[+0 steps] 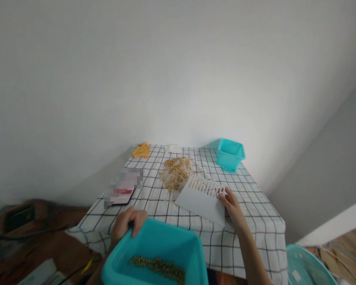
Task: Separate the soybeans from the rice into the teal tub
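"Our right hand (231, 206) pinched the white slotted board (200, 204) between thumb and fingers, at the right end of its row of slots. And our left?"

"Our left hand (124, 223) curled over the far left rim of the turquoise basin (172, 237), fingers closed on it. Green beans (160, 266) lay in a band across its floor."

"Could we read anything?"

"Hardly. The phone (124, 192), lying near the left edge of the table, had a pixelated screen we couldn't make out. A pale label (296, 276) on the clear green tub (310, 263), down at the right, was too small for us."

"And the edges?"

"Our basin overlapped the table's near edge in our view, so we couldn't tell what bore its weight. The board slanted across the middle, its left end right by the yellowish beans (176, 173)."

"Where had we room?"

"To the right: a stretch of checked cloth (255, 213) ran from our right hand to the table's right edge, and back to the small turquoise basket (230, 154) at the far right corner."
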`<state>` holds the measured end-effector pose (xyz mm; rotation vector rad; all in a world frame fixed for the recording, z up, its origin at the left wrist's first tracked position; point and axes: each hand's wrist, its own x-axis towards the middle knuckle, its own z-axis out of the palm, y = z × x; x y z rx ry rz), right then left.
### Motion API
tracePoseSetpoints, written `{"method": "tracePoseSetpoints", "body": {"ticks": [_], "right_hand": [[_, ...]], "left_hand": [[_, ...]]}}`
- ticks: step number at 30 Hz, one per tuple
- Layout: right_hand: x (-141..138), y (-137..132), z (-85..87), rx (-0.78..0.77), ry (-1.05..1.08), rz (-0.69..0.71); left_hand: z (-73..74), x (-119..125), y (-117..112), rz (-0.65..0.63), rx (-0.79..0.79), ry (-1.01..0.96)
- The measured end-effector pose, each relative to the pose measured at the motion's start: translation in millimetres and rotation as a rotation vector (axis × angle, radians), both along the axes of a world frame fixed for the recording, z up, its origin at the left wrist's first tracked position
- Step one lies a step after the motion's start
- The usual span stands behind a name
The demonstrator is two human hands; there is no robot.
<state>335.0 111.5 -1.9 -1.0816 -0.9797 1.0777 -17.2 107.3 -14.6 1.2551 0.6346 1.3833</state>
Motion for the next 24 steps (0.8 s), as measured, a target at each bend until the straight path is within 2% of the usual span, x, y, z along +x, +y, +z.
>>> {"method": "tracePoseSetpoints", "body": {"ticks": [9,13,24], "right_hand": [[-1.9,-1.3,5.8,0.048,0.039,0.005],[-2.4,-2.0,5.9,0.028,0.045,-0.033],[1.5,-1.9,4.2,-0.009,0.041,-0.066]], "left_hand": [[2.4,1.8,-0.3,0.019,0.054,0.045],[-0.8,0.0,2.0,-0.016,0.071,0.074],[-7.2,-0.8,8.9,-0.056,0.120,0.008]]}}
